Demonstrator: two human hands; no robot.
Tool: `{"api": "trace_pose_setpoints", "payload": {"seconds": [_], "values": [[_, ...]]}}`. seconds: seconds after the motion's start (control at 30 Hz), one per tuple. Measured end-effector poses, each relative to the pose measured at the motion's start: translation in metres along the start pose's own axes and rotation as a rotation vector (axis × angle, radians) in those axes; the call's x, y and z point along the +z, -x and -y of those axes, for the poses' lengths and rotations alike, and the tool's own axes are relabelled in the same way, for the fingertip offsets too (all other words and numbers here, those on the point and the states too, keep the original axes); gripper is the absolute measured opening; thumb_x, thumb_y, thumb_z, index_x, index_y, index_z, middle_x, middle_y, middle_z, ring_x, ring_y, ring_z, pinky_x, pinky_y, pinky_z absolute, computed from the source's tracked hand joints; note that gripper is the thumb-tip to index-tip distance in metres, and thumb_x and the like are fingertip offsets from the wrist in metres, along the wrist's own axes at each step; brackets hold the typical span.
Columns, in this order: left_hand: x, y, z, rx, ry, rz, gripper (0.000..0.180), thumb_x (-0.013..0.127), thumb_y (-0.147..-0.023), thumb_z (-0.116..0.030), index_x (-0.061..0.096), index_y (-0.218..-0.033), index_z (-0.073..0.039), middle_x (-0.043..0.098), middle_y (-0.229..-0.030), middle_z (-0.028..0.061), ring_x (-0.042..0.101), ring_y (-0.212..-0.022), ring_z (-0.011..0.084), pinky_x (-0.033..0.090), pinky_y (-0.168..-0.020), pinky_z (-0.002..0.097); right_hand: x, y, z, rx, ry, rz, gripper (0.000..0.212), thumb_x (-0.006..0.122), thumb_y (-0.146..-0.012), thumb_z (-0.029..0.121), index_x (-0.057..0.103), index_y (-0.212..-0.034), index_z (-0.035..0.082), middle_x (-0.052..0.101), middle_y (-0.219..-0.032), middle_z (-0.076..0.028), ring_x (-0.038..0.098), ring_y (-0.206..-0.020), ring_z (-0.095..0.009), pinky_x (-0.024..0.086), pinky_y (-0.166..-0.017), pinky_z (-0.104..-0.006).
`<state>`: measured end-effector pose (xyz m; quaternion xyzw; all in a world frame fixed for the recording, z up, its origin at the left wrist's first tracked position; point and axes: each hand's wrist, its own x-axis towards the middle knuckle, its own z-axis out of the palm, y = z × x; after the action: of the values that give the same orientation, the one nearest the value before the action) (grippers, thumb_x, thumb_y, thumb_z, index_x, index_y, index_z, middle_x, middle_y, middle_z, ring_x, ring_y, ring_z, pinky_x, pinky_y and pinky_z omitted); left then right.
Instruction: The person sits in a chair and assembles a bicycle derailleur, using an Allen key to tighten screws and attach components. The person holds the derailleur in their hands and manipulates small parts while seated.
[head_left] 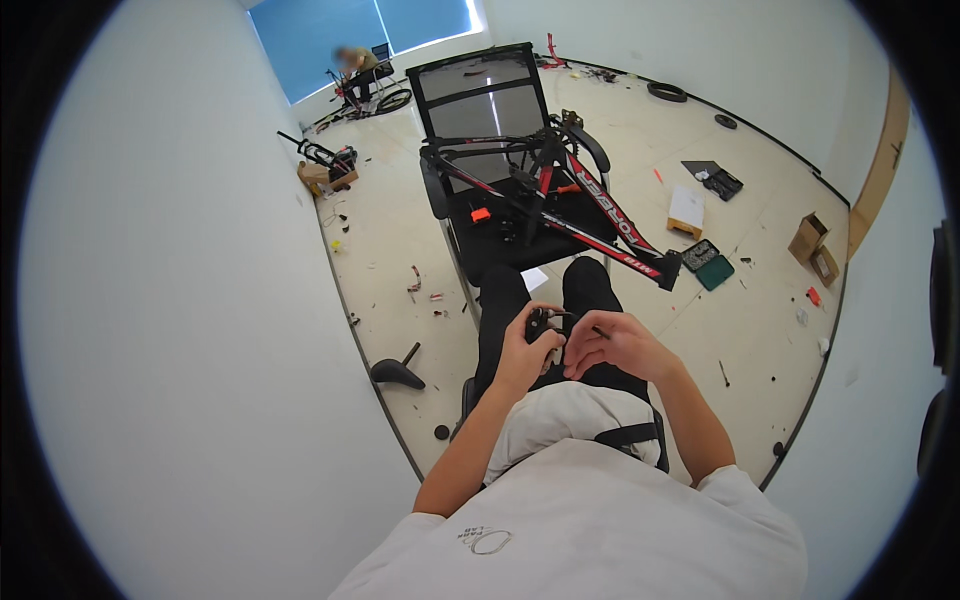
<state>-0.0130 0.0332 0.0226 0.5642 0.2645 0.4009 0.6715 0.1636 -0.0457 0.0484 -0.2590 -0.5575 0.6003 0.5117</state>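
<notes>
Two hands over the lap: the left hand (pixel 528 352) is closed around a small black part (pixel 538 322), the right hand (pixel 630 345) curled just beside it — can't tell if it's gripping the thin dark bit (pixel 600 332) by its fingers. Looks far from finished to me: that part's loose in hand, and the bike frame (pixel 608 210) on the office chair (pixel 475 255) has no wheels. Pale floor (pixel 730 320) littered with bits, bike seat (pixel 398 374), green tool case (pixel 714 271) — white walls, blue blinds (pixel 320 50).
</notes>
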Motion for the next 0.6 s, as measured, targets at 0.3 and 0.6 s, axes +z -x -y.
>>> {"api": "trace_pose_setpoints", "payload": {"seconds": [0.3, 0.6], "values": [[0.014, 0.01, 0.01, -0.152, -0.097, 0.177, 0.02, 0.073, -0.084, -0.017, 0.06, -0.097, -0.008, 0.047, -0.061, -0.0047, 0.04, -0.046, 0.0029, 0.028, -0.042, 0.0211, -0.014, 0.01, 0.017, -0.048, 0.433, -0.329, 0.038, 0.042, -0.103, 0.027, 0.058, -0.086, -0.003, 0.065, -0.068, -0.011, 0.063, -0.046, -0.017, 0.047, -0.045, -0.0254], [0.021, 0.016, -0.002, -0.228, -0.069, 0.451, 0.019, 0.072, -0.083, -0.011, 0.056, -0.092, -0.005, 0.048, -0.062, -0.0021, 0.04, -0.045, 0.0057, 0.028, -0.041, 0.023, -0.059, 0.001, -0.015, -0.133, 0.402, -0.625, 0.015, 0.046, -0.098, 0.014, 0.053, -0.106, 0.004, 0.054, -0.059, -0.003, 0.046, -0.036, -0.009, 0.036, -0.034, -0.0222]]}}
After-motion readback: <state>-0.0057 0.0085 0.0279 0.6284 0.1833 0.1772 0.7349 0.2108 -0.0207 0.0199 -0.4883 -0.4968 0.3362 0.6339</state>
